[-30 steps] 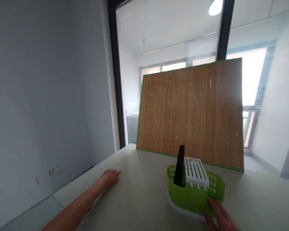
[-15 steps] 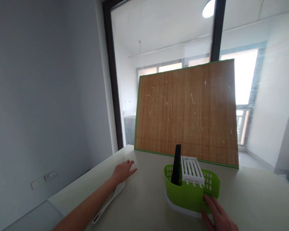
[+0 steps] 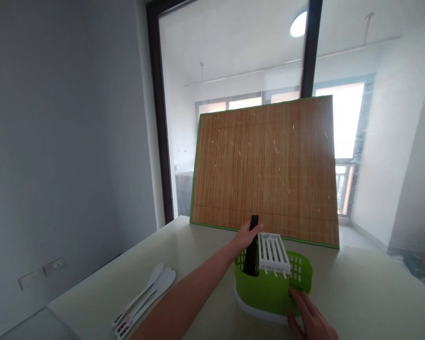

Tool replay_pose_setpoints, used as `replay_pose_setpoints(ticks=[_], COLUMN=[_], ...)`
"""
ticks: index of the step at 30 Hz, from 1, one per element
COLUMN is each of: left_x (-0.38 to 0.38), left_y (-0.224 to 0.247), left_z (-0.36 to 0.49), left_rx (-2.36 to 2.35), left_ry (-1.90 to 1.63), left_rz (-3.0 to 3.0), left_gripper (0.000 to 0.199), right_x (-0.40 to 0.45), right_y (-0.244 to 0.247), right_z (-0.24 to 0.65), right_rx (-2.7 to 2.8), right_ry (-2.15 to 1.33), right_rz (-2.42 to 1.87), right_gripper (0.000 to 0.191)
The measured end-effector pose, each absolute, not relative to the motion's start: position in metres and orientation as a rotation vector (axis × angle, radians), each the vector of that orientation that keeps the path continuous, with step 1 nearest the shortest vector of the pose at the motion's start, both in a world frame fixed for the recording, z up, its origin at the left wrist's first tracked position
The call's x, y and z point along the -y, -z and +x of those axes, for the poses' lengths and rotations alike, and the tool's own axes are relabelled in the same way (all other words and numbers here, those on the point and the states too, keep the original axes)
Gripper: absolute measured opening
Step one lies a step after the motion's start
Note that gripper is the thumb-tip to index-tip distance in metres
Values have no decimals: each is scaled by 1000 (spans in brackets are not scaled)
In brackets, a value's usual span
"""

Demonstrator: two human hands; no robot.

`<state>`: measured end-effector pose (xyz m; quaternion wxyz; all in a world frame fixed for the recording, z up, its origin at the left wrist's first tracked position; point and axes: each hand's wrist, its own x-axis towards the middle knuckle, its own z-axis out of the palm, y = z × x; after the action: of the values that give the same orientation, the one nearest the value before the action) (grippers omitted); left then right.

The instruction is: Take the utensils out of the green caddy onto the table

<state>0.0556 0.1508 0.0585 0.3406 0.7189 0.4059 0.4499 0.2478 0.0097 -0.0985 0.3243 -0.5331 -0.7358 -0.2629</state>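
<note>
A green utensil basket (image 3: 262, 293) with a white base stands on the table. A white slotted rack (image 3: 273, 252) with small hooks sits across its top. Upright in its left part is a long, flat black bar (image 3: 250, 260), whose exact kind I cannot make out. My left hand (image 3: 246, 234) is closed around the bar's upper end, thumb across it. At the basket's lower right, my right hand (image 3: 311, 317) grips the wall with its fingers and thumb. Several white spoon-like utensils (image 3: 163, 282) with long handles lie together left of my left forearm.
Behind the basket a large bamboo mat (image 3: 264, 170) with green edging leans upright against the glass. The pale table (image 3: 361, 293) extends to both sides. A grey wall (image 3: 63, 141) with a socket (image 3: 54, 267) is on the left.
My left hand has moved right, from above the white utensils to the black bar, and closed on it. More white utensils now show. My right hand stays on the basket.
</note>
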Motion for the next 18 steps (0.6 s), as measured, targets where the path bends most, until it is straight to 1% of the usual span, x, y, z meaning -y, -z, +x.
replay_pose_setpoints(ticks=[3, 11, 15, 18], left_x=[-150, -133, -125, -123], left_y=[-50, -31, -35, -54], left_z=[59, 44, 49, 48], left_rx=[-1052, -1077, -1008, -973], left_ry=[-1248, -1329, -1285, -1338], left_rz=[1761, 1571, 1522, 1459], left_gripper=[38, 44, 54, 57], right_x=[-9, -8, -7, -8], right_y=[97, 95, 94, 97], right_z=[247, 245, 246, 248], right_rx=[1923, 1881, 1870, 1874], right_ry=[676, 609, 481, 467], right_rz=[-1389, -1341, -1399, -1425], right_gripper=[37, 37, 37, 36])
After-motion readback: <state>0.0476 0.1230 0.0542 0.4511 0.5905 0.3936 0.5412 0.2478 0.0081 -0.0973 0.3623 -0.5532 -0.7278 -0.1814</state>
